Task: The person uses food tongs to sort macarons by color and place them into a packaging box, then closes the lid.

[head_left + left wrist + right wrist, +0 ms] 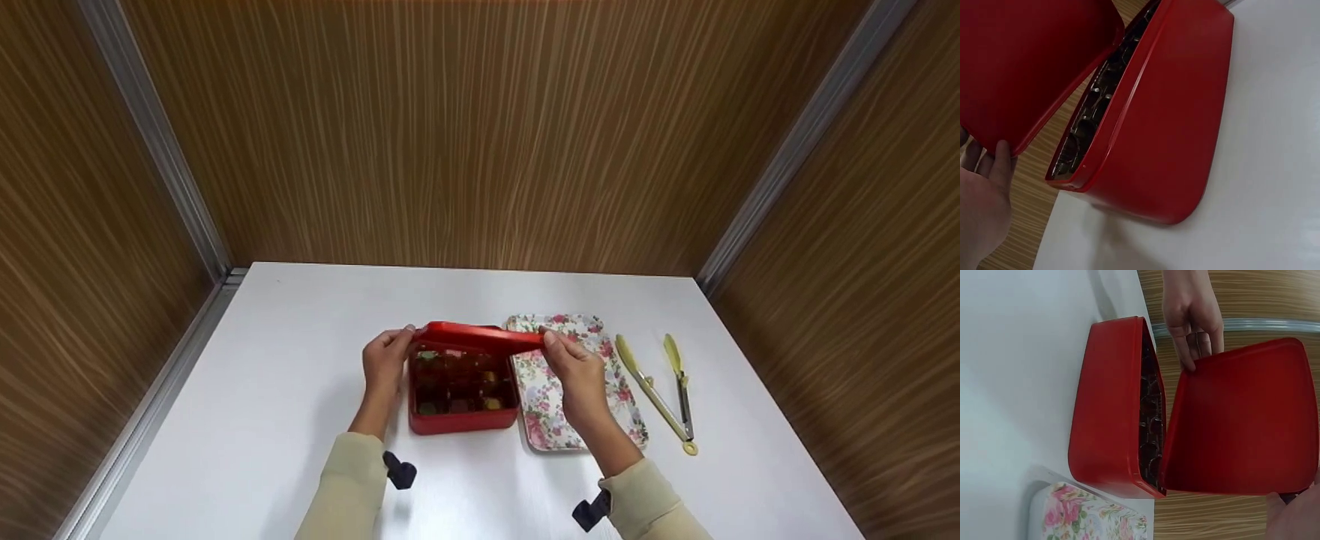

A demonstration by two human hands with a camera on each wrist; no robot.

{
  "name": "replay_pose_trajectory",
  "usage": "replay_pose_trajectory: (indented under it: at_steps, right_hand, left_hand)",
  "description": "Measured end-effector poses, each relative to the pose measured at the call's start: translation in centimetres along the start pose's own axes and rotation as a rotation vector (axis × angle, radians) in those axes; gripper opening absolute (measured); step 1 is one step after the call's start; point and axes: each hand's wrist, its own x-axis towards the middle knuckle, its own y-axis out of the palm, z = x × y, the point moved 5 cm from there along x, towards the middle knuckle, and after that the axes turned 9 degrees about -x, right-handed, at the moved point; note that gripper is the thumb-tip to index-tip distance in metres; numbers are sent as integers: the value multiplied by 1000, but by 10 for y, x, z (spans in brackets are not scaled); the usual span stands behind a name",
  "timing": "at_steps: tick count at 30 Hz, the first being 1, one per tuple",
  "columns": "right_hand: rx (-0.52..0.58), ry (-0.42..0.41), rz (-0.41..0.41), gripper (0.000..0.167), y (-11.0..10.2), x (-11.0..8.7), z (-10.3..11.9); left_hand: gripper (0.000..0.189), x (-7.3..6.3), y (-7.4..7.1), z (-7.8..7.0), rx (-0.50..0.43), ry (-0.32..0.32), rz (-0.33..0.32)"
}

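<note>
A red lid (487,337) is held up and tilted over a red box (463,424), so its inside faces the wrist cameras. My left hand (385,364) pinches the left edge of this lid, while my right hand (583,379) grips its right edge between thumb and fingers. Under the lid the box stands on the table, with rows of small compartments (1085,126) that hold several small pieces, some gold or green. The raised lid shades the back rows in the head view. In the right wrist view the lid's inner face (1244,422) is plain red.
Right of the box lies a white tray (541,405) with a pink floral print, partly behind my right hand and forearm. Farther right are yellow-tipped tongs (667,413), spread apart. Everything rests on a white table (300,315) enclosed by wood-patterned walls (480,150).
</note>
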Motion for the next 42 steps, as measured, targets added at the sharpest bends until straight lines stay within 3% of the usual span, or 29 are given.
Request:
replay_pose_trajectory:
  at_steps: [5,12,22,30,42]
  right_hand:
    - [-7,-21,14,43,-1,-4,-6]
    - [-114,-71,74,44,-2,-11,-12]
    - [-139,-140,147,48,-4,-19,-23]
    - [-113,-109,212,57,2,-22,-44]
    - [-170,-27,215,54,7,-18,-82]
  left_hand:
    - [25,5,-1,4,-10,-21,63]
    - [26,11,-2,7,-37,-13,138]
    - [31,18,3,7,54,-6,236]
    - [34,30,5,16,68,-38,262]
    - [38,37,9,34,156,-1,237]
